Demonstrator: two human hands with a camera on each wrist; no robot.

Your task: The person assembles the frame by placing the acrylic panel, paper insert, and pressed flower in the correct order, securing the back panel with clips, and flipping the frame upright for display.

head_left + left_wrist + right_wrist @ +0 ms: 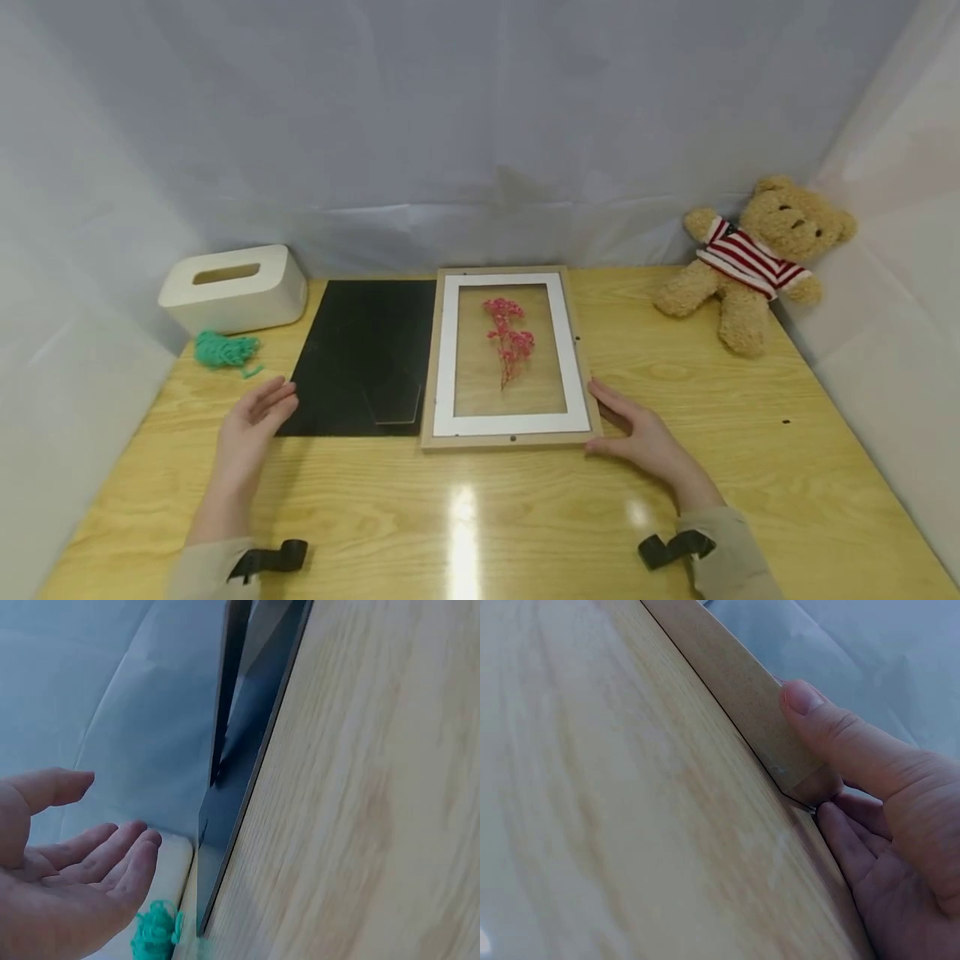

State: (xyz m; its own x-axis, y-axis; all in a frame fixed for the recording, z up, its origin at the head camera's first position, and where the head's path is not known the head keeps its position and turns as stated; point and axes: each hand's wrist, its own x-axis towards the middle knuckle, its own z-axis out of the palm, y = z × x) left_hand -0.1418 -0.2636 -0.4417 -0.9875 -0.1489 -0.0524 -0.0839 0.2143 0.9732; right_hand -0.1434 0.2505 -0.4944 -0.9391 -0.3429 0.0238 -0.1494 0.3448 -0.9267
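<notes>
The right hand (637,433) pinches the near right corner of the picture frame (495,426), which lies on the bench (337,500) right of the black board (360,350), pink flowers (513,342) showing within its white border. The left hand (251,417), thumb and relaxed fingers wide apart, is beside the board, near green yarn (225,350)

Your left forearm (219,517) reaches forward, and your left hand (251,412) holds its thumb (56,789) apart from relaxed, slightly bent fingers (135,877). Your right forearm (701,492) angles inward; your right hand (637,433) grips between thumb and fingers.
</notes>
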